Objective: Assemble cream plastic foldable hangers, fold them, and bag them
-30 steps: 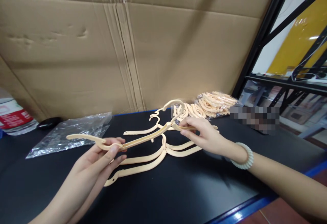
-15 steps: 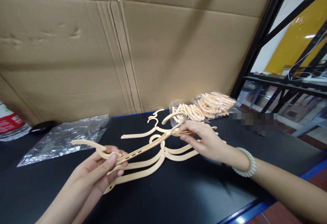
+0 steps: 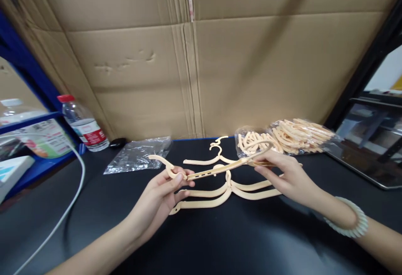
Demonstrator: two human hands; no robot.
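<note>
My left hand (image 3: pixel 163 193) pinches the left arm of a cream plastic hanger (image 3: pixel 213 169) just above the black table (image 3: pixel 220 237). My right hand (image 3: pixel 287 174), with a pale bead bracelet at the wrist, is closed on the hanger's right end near its hook. Under the held hanger lie two assembled cream hangers (image 3: pixel 220 191), and a third hanger (image 3: pixel 209 160) lies behind them. Two clear bags of cream hanger parts (image 3: pixel 292 134) rest behind my right hand.
A crumpled clear plastic bag (image 3: pixel 138 155) lies at the back left. A water bottle with a red cap (image 3: pixel 82 124) and a small black object (image 3: pixel 117 142) stand by the cardboard wall (image 3: pixel 201 57). A white cable (image 3: pixel 67 208) crosses the left side. A laptop (image 3: pixel 367 149) sits right.
The view swung left, bringing the bottle, cable and blue shelf into sight. Both hands kept their grip on the hanger, holding it nearly level.
</note>
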